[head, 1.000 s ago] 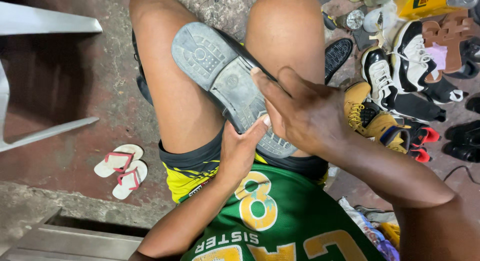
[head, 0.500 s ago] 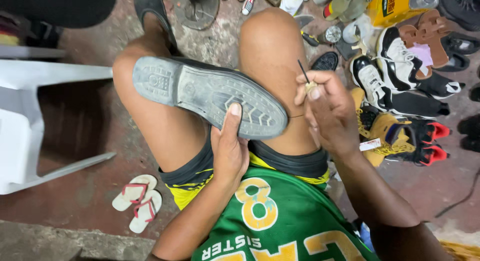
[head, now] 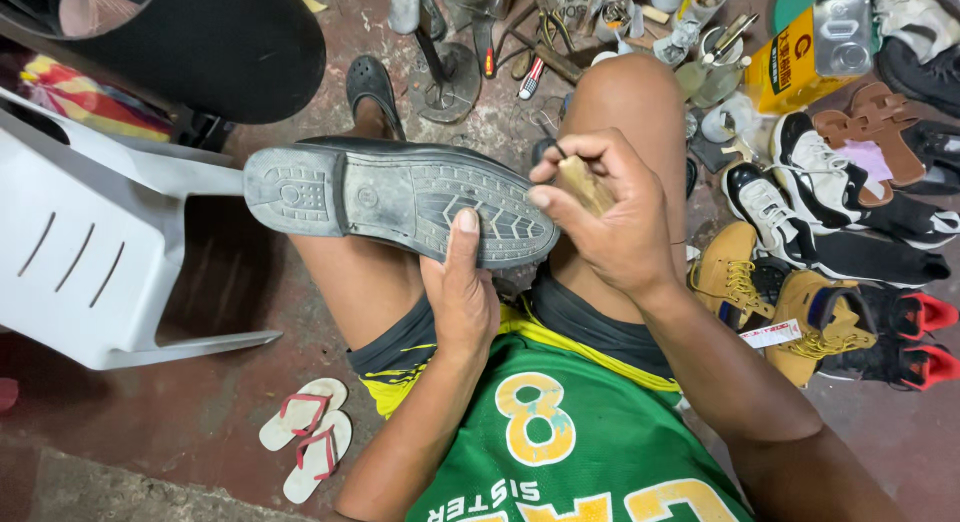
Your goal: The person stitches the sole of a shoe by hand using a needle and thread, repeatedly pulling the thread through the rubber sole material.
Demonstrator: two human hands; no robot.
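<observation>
Mid-repair, by my read: left hand [head: 462,294] grips the black shoe [head: 400,197] sole-up across the knees; right hand [head: 600,217] pinches a wooden-handled awl [head: 578,180] at the toe edge. I judge next move needs firm bracing.

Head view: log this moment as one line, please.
left hand: grips black shoe, sole up, across the knees | right hand: pinches wooden-handled tool at the toe end | yellow boots: on floor, right
</observation>
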